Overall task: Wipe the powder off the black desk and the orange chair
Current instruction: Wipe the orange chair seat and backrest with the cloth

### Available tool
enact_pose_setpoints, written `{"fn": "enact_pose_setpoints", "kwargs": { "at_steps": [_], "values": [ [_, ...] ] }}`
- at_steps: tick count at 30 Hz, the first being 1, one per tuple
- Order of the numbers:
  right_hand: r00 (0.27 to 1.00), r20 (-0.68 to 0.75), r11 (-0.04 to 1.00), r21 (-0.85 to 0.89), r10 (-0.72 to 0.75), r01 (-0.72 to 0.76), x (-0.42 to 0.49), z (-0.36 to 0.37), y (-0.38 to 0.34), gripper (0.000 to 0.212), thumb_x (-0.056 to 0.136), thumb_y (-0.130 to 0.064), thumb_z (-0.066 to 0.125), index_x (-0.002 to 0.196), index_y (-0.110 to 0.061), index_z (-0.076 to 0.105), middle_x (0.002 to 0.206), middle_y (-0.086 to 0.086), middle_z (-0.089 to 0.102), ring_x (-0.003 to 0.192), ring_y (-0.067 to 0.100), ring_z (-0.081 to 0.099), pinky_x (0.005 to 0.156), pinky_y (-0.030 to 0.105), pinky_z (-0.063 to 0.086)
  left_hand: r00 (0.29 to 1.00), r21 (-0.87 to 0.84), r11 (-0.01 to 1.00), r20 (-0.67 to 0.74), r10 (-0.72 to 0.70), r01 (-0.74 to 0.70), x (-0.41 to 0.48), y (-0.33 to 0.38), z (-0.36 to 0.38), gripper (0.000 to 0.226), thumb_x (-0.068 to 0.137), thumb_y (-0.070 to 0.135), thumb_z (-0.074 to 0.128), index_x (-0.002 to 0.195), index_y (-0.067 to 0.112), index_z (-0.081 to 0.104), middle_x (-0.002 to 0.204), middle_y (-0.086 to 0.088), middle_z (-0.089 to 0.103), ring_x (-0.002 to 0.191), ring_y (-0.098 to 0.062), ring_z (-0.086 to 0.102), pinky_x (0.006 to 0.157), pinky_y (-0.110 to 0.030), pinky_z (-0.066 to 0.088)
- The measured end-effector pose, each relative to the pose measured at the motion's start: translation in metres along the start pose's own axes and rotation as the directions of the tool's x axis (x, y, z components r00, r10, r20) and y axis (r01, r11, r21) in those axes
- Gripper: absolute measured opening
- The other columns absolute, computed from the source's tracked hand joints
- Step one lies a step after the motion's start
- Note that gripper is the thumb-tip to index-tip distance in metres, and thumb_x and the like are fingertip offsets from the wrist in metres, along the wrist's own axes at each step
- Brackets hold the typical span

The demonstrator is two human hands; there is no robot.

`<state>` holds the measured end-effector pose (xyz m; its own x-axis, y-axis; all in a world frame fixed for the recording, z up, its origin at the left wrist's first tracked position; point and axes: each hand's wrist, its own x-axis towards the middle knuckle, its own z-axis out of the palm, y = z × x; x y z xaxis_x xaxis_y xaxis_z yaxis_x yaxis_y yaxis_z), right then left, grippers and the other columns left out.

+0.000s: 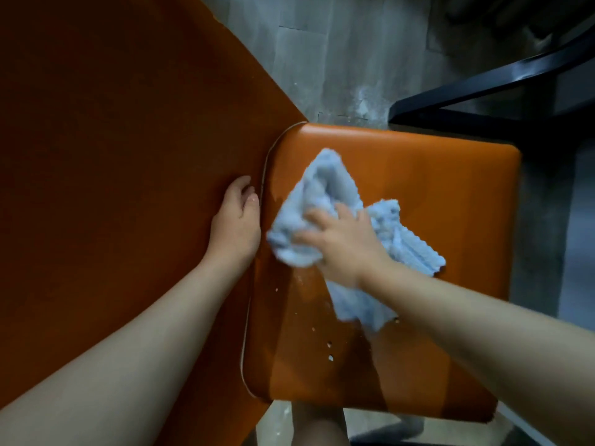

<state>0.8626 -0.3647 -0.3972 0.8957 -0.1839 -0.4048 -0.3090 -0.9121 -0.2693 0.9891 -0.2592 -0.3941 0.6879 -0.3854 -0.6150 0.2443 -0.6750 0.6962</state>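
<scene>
Cut off by the left and top borders: the backrest (112, 156) of the orange chair (402, 162), a broad, smooth, leather-like slab in shadow. Partly hidden under cloth and forearms: the seat (299, 375), glossy, padded, with rounded corners and a piped seam along its left edge. Blurred by motion: the right hand (341, 249), grip closed on a pale-blue cloth (325, 188), fingers bent into the fluffy, ribbed pile and pressing it onto the middle of the seat. Fingertips sunk in the folds, hard to make out. Trailing toward the near edge and the right side: 2 loose corners of that cloth. Just left of the seam, resting on the backrest: the left hand (236, 220), grip slack, fingers loosely bent, holding nothing. Scattered toward the seat's near-left corner: a few white specks of powder (330, 353). Beyond the far-right corner: a black metal frame (483, 82), cropped, unclear whether part of the desk. Around it: grey floor (322, 59), dusted white in 1 patch. Below the near edge: a bare leg (318, 426), cropped.
</scene>
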Motion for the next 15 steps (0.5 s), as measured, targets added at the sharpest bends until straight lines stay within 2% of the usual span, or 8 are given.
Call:
{"fn": "enact_pose_setpoints", "kwargs": {
  "at_steps": [2,3,6,9,11,12,14,15],
  "values": [
    [0.977,-0.178,0.993,0.048,0.117,-0.110,0.022,-0.013,-0.003,0.047,0.065,-0.020,0.063,0.110,-0.033,0.067,0.125,0.006,0.058,0.100,0.045,0.055,0.074,0.049,0.042,1.000,0.043,0.999,0.011,0.014,-0.015,0.002,-0.002,-0.002,0.040,0.099,0.015,0.040,0.139,0.017,0.041,0.129,-0.001,0.053,0.124,-0.017,0.048,0.107,-0.030,0.036],
    [0.976,-0.186,0.993,0.011,0.116,-0.116,0.034,-0.011,-0.008,0.049,0.068,-0.020,0.065,0.115,-0.034,0.065,0.131,0.006,0.054,0.106,0.046,0.051,0.077,0.051,0.041,1.000,0.057,0.998,0.008,0.025,-0.025,0.002,-0.002,-0.002,0.039,0.099,0.013,0.040,0.138,0.016,0.042,0.124,0.000,0.054,0.121,-0.019,0.050,0.104,-0.027,0.037],
    [0.999,-0.043,0.998,-0.048,0.029,-0.031,0.033,0.009,-0.025,0.047,0.085,-0.022,0.054,0.129,-0.038,0.053,0.150,0.001,0.033,0.128,0.041,0.033,0.092,0.051,0.032,0.999,0.033,0.999,-0.001,0.033,-0.033,0.002,-0.003,-0.002,0.040,0.099,0.012,0.040,0.139,0.015,0.041,0.128,-0.007,0.055,0.123,-0.025,0.051,0.108,-0.037,0.038],
    [0.996,0.005,0.983,-0.158,-0.091,0.091,-0.001,0.016,-0.021,0.038,0.076,-0.025,0.054,0.108,-0.042,0.065,0.136,-0.003,0.049,0.113,0.037,0.048,0.082,0.047,0.040,0.999,0.034,0.999,0.013,0.031,-0.031,-0.001,-0.004,-0.003,0.041,0.099,0.013,0.040,0.140,0.017,0.040,0.138,-0.008,0.049,0.129,-0.018,0.046,0.111,-0.042,0.035],
    [0.984,0.110,0.981,-0.124,-0.137,0.150,-0.014,0.014,-0.011,0.038,0.081,-0.019,0.052,0.110,-0.041,0.063,0.135,-0.006,0.044,0.118,0.033,0.042,0.088,0.046,0.034,0.999,0.054,0.998,0.028,0.041,-0.042,-0.002,-0.004,-0.002,0.040,0.099,0.016,0.040,0.140,0.019,0.040,0.139,-0.007,0.049,0.129,-0.018,0.046,0.110,-0.043,0.036],
    [0.989,0.111,0.989,-0.099,-0.101,0.112,-0.011,0.009,-0.007,0.037,0.082,-0.019,0.049,0.110,-0.038,0.063,0.133,-0.006,0.045,0.118,0.034,0.041,0.091,0.047,0.032,0.998,0.066,0.997,0.036,0.046,-0.048,-0.002,-0.003,-0.003,0.040,0.100,0.016,0.040,0.140,0.019,0.040,0.140,-0.006,0.048,0.129,-0.018,0.045,0.110,-0.041,0.035],
    [0.993,-0.106,0.999,0.003,0.053,-0.053,0.006,-0.010,-0.003,0.037,0.077,-0.023,0.047,0.105,-0.032,0.068,0.124,0.001,0.056,0.110,0.041,0.050,0.088,0.053,0.035,0.997,0.107,0.993,0.050,0.052,-0.057,-0.001,-0.004,-0.003,0.041,0.100,0.016,0.039,0.141,0.019,0.039,0.141,-0.006,0.046,0.131,-0.019,0.043,0.110,-0.030,0.033],
    [0.974,-0.177,0.990,0.014,0.142,-0.142,0.016,-0.014,0.002,0.039,0.077,-0.025,0.049,0.112,-0.032,0.066,0.130,0.003,0.054,0.113,0.043,0.048,0.088,0.054,0.035,0.997,0.143,0.987,0.057,0.059,-0.066,-0.002,-0.005,-0.002,0.042,0.100,0.016,0.039,0.142,0.019,0.038,0.142,-0.005,0.046,0.132,-0.019,0.041,0.106,-0.023,0.030]
  ]
}}
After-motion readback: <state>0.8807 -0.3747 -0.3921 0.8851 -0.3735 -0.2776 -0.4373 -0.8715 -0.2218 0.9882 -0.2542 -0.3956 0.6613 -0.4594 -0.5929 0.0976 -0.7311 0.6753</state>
